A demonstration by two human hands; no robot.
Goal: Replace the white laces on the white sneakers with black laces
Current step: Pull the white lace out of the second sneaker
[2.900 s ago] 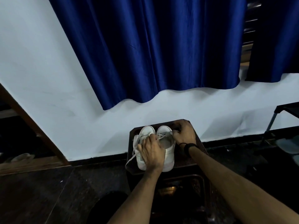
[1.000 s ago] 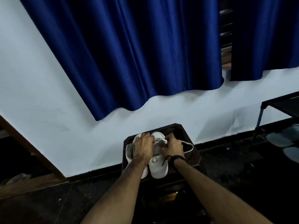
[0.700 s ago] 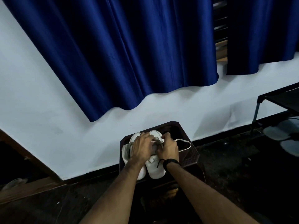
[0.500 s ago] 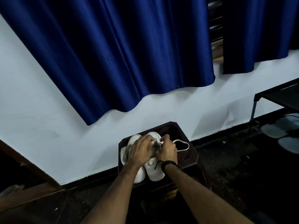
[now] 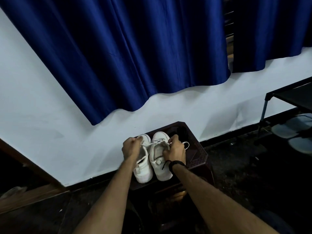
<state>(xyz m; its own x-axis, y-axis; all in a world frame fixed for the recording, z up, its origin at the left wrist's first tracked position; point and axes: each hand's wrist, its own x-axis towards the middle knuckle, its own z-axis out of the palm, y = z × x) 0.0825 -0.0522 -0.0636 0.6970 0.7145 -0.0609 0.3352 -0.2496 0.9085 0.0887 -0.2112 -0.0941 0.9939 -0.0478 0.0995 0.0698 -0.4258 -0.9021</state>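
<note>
Two white sneakers stand side by side on a dark brown stool [image 5: 199,154], toes toward the wall: the left sneaker [image 5: 142,171] and the right sneaker [image 5: 160,168]. My left hand [image 5: 130,147] pinches a white lace [image 5: 152,144] that runs taut across to the right sneaker. My right hand [image 5: 175,149] grips that sneaker at its lacing and tongue. A white lace loop [image 5: 185,144] lies on the stool just right of my right hand. A dark heap [image 5: 180,131], possibly black laces, sits at the stool's far corner.
The stool stands against a white wall [image 5: 50,124] under blue curtains [image 5: 135,56]. A black shoe rack [image 5: 292,98] with pale footwear [image 5: 290,129] is at the right. The floor [image 5: 244,166] is dark. A wooden frame [image 5: 28,162] runs at the left.
My hands were together over the right sneaker; now the left hand has drawn away to the left, pulling a white lace out taut. The right hand stays on the sneaker.
</note>
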